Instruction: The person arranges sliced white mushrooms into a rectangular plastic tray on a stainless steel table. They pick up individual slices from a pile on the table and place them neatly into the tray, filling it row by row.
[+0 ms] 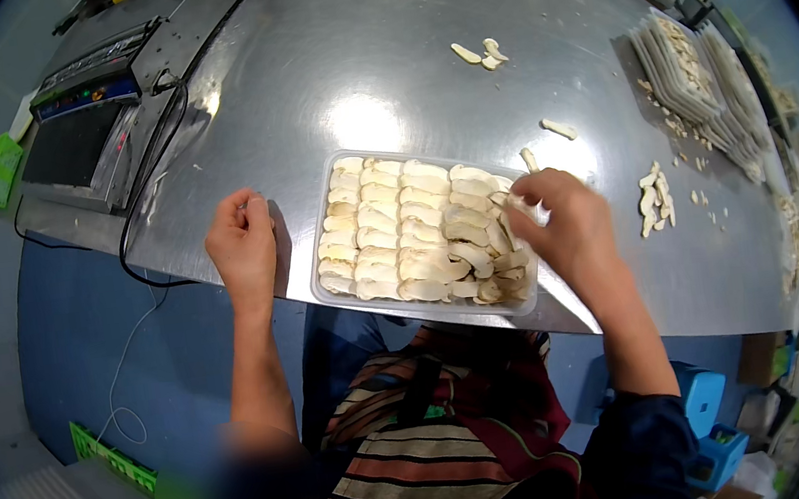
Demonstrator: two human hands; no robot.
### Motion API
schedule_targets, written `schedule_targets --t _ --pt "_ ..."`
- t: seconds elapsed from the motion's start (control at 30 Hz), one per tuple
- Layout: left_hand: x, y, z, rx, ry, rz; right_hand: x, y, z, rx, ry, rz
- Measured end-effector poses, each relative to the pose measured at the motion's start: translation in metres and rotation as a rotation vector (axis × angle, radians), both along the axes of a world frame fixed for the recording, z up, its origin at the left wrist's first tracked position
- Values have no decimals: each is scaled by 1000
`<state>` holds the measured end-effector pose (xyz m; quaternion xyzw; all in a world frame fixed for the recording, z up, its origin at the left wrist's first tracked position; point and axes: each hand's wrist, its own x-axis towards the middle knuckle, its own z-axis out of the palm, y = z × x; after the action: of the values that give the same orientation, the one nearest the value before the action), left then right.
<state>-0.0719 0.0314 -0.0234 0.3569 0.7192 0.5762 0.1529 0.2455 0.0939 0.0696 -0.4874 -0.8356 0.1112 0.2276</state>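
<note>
The tray (pixel 528 303) is clear plastic, rectangular, packed with pale mushroom slices (pixel 408 238) laid in neat overlapping rows. It sits on the steel table (pixel 344 55), close to the near edge, its near rim almost at the lip right in front of us.

Our right hand (pixel 563 223) rests over the tray's right end, fingers curled down onto the slices there; we cannot tell whether they pinch one. Our left hand (pixel 243 245) lies on the table just left of the tray, fingers clenched loosely, holding nothing we can see, a narrow gap between it and the tray's rim.

Beyond the tray the steel lies open, with a few loose slices (pixel 480 52) farther off and more (pixel 653 196) near the right hand. Stacked trays (pixel 689 75) crowd the far right edge. A scale (pixel 87 134) stands at the far left, its cable (pixel 131 244) trailing off the table's near edge.
</note>
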Motion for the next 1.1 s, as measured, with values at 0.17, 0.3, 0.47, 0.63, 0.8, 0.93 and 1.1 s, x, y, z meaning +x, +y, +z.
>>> schedule_targets --t 0.17,0.3,0.47,0.63,0.8,0.93,1.1 --pt "2 0 2 -29 32 -8 18 0 -18 54 23 -146" --pt "0 1 3 -45 54 -14 36 41 -25 -72 -105 -335" --pt "-1 4 0 -41 60 -10 23 89 -30 -366 -228 -349" --pt "-2 3 -1 -17 10 -8 23 109 -35 -453 -312 -335" --pt "2 2 4 -20 -1 -22 49 92 -48 -225 -78 -239" --pt "1 2 1 -8 -20 -28 62 42 -45 -24 209 -239" --pt "4 4 6 -46 23 -22 95 -2 -58 49 48 -195"
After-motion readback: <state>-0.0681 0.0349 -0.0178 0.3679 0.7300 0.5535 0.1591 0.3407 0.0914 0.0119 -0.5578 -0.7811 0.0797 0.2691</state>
